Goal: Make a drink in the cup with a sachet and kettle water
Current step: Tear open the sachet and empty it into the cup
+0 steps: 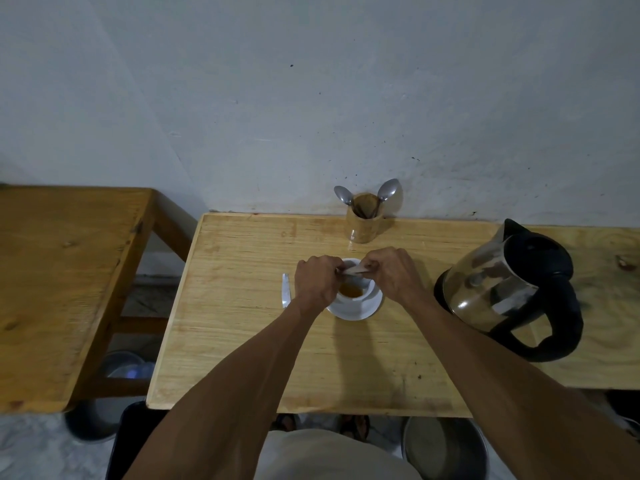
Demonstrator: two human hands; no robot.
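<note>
A white cup (pixel 356 295) stands on a white saucer (pixel 367 311) in the middle of the wooden table (pixel 242 341); brown powder or liquid shows inside it. Just above the cup's rim both hands hold a small pale sachet (pixel 356 270). My left hand (pixel 317 282) pinches its left end and my right hand (pixel 391 271) pinches its right end. A steel kettle (pixel 495 289) with a black handle and open lid stands to the right, apart from the hands. Left of the saucer lies a spoon or small white strip (pixel 285 289).
A wooden holder (pixel 365 218) with two spoons stands at the back against the wall. A second wooden table (pixel 52 289) lies to the left across a gap. Metal basins (pixel 446 448) sit on the floor under the table's front edge.
</note>
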